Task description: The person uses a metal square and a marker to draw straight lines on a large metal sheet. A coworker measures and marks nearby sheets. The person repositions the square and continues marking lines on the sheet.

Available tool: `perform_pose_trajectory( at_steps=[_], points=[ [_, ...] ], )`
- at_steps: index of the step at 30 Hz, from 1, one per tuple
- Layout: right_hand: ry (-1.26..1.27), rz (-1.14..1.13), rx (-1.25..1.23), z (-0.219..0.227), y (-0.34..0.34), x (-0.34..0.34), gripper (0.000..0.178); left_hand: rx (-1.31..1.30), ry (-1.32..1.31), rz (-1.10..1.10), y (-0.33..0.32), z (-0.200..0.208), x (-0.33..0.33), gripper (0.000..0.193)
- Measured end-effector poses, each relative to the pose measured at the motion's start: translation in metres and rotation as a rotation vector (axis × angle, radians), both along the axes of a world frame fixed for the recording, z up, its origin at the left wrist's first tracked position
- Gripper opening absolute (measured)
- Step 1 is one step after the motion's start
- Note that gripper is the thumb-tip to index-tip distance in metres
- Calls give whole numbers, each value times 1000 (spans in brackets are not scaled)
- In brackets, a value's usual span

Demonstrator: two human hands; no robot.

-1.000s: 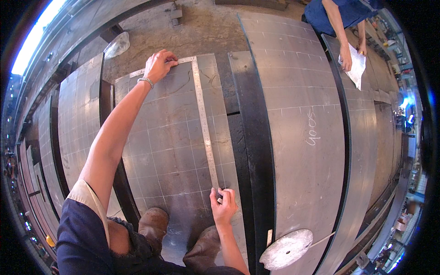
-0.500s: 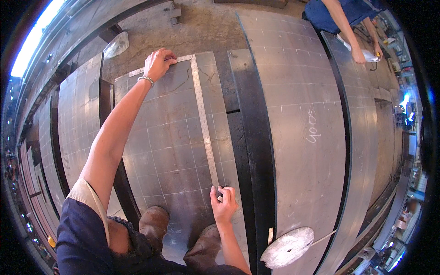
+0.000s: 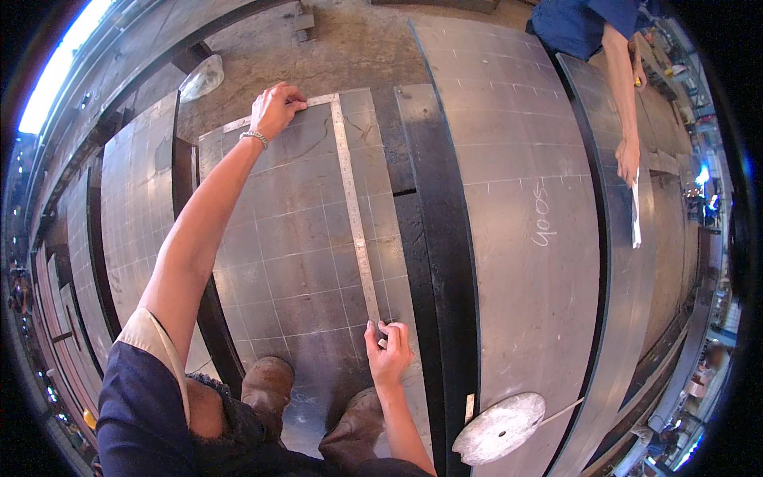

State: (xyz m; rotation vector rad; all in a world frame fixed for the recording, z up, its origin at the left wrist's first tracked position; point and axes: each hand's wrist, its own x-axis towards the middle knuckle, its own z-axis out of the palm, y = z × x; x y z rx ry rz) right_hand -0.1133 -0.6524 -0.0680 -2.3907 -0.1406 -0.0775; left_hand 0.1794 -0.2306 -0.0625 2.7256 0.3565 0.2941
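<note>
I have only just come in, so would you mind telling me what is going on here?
An L-shaped metal square lies on a gridded steel plate. The person's left grip is on the square's short arm, near the plate's far edge; the right grip, at the long arm's near end, holds a small whitish stick. Over at the right, a co-worker's grip holds white paper.

both hands (image 3: 274,113) (image 3: 389,358) are curled, left farther forward.

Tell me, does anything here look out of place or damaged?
Two things, perhaps. A crumpled plastic bag lies at upper left, near a plate's far end, like litter. At lower right, the whitish disc's rim looks uneven, as if chipped.
</note>
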Motion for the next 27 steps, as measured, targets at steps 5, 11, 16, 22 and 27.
perform_pose_trajectory(
  at_steps=[5, 11, 16, 22, 27],
  points=[
    [-18, 0, 24, 0, 0, 1, 25, -18, 5, 11, -3, 3, -1, 18],
    [31, -31, 92, 4, 2, 1, 23, 3, 32, 15, -4, 6, 0, 17],
    [43, -31, 53, 2, 1, 1, 24, -5, 48, 20, -4, 7, 0, 16],
    [28, -22, 52, 2, 2, 2, 24, 160, -25, -59, -9, 4, -6, 18],
    [7, -13, 33, 4, 0, 4, 24, 171, -2, -58, -26, 8, -7, 17]
  ],
)
